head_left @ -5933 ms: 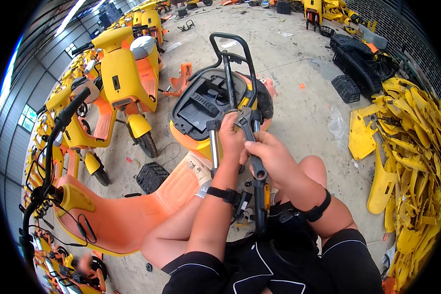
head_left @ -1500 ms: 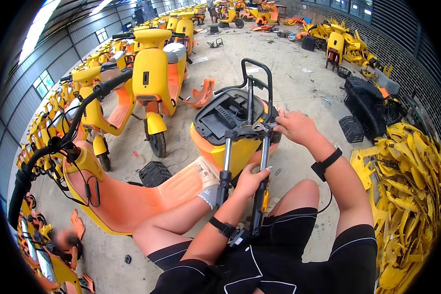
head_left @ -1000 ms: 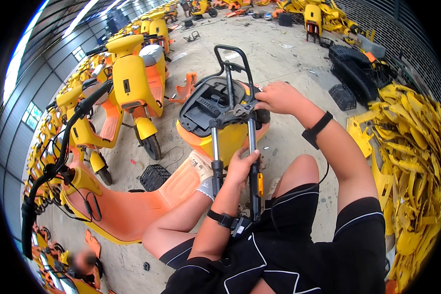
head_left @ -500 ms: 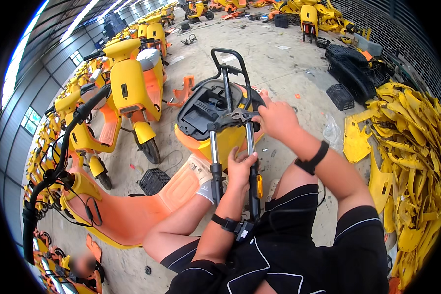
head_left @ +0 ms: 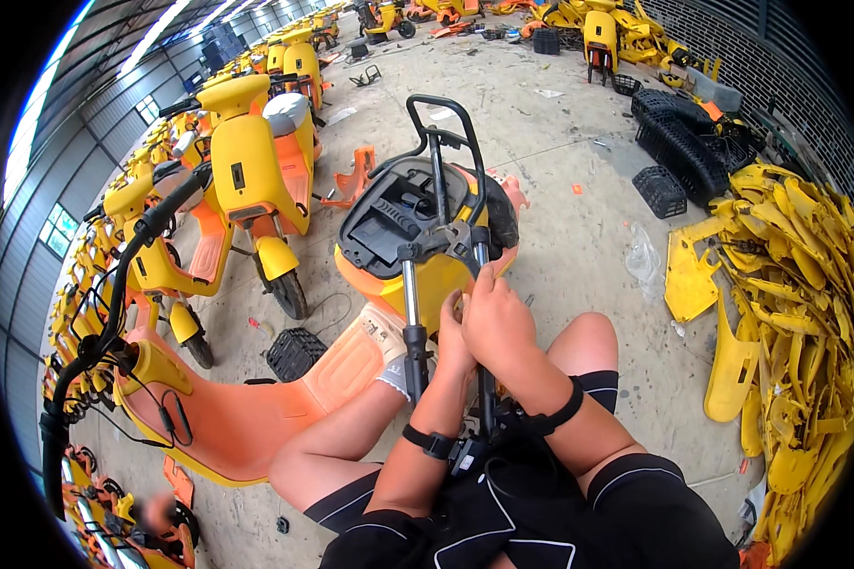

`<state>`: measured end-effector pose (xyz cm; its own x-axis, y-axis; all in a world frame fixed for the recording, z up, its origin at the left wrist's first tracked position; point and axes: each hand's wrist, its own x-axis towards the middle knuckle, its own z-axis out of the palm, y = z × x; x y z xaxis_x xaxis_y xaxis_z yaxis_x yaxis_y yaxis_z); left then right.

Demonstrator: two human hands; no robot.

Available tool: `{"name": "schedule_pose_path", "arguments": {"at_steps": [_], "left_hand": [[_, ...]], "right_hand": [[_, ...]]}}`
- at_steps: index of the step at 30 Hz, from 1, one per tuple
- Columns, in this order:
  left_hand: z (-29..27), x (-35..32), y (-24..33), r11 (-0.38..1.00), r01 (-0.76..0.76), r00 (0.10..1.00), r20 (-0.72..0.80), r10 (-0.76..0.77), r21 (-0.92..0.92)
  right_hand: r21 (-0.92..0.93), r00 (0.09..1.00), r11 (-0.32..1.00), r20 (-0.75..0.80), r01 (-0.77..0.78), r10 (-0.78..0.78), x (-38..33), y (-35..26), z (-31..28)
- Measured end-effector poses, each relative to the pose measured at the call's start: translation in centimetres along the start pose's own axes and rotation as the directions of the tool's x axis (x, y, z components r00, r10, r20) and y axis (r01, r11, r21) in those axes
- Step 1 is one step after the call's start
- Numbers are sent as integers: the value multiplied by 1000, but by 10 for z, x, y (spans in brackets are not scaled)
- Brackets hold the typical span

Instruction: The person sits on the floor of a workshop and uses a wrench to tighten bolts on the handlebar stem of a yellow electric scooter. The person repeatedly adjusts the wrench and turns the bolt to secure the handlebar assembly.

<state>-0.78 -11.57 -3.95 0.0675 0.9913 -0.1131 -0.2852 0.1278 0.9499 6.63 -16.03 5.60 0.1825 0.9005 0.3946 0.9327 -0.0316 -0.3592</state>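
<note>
A front fork with two chrome tubes and black lower legs lies between my legs, against the back of a yellow scooter body. A grey metal wrench sits at the fork's upper end. Its lower end runs into my right hand, whose fingers are closed round it beside the right tube. My left hand is wrapped round the right fork leg, just left of and touching my right hand. Part of its fingers is hidden. A black rear rack rises above the scooter's open seat compartment.
An orange footboard with a black handlebar stands at my left. A black basket rests on the floor nearby. Rows of yellow scooters line the far left. Yellow panels are piled at right, with black baskets behind.
My right hand has swung down and inward from the right of the fork to beside my left hand. The wrench has turned with it, from lying sideways to pointing down.
</note>
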Motion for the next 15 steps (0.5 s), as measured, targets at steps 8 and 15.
{"name": "schedule_pose_path", "arguments": {"at_steps": [8,15], "left_hand": [[-11,-20,70,951,-104,993,-30,117,291],[-23,32,122,913,-98,994,-1,107,395]], "right_hand": [[199,989,979,147,-51,21,17,13,-31],[212,987,977,158,-26,-8,27,22,-36]]}}
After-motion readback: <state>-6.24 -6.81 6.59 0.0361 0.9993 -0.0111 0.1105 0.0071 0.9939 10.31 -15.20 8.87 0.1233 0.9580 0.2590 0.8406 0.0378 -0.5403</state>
